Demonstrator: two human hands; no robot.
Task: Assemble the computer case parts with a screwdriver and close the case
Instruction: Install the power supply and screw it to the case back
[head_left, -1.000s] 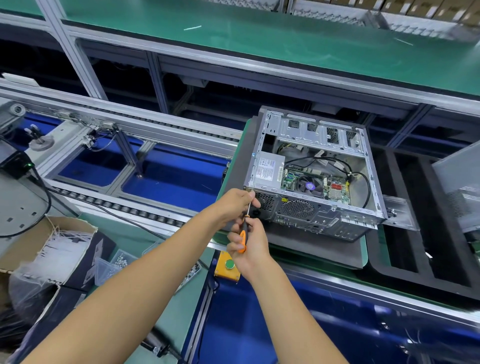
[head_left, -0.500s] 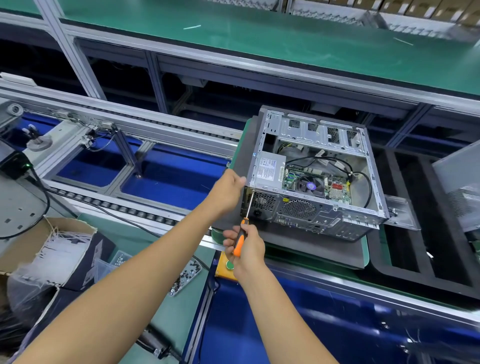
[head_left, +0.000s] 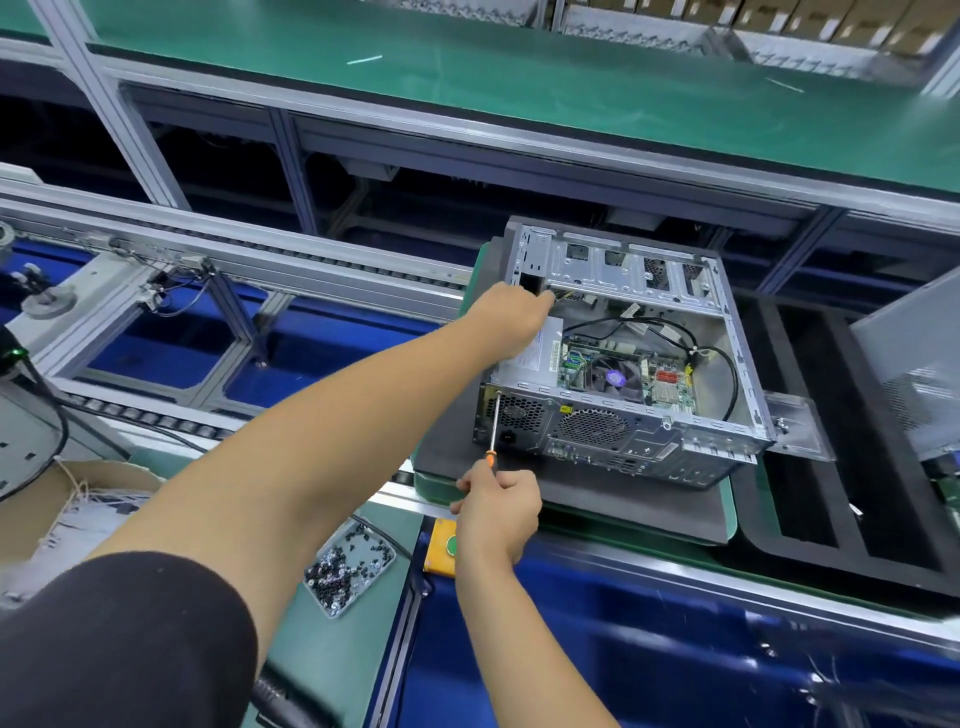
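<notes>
Right hand (head_left: 497, 512) grips screwdriver (head_left: 492, 423), tip at rear-panel screw; left hand (head_left: 511, 322) steadies case (head_left: 618, 364), grip unclear; side panel not yet on

The right hand (head_left: 496, 506) gripped the orange handle of a screwdriver (head_left: 492, 423), its tip set against the rear corner of the open computer case (head_left: 618, 358) just above. The left hand (head_left: 511, 325) rested on the power supply (head_left: 543, 348) inside the case. A tray of screws (head_left: 349, 566) lay left of the right hand.
</notes>
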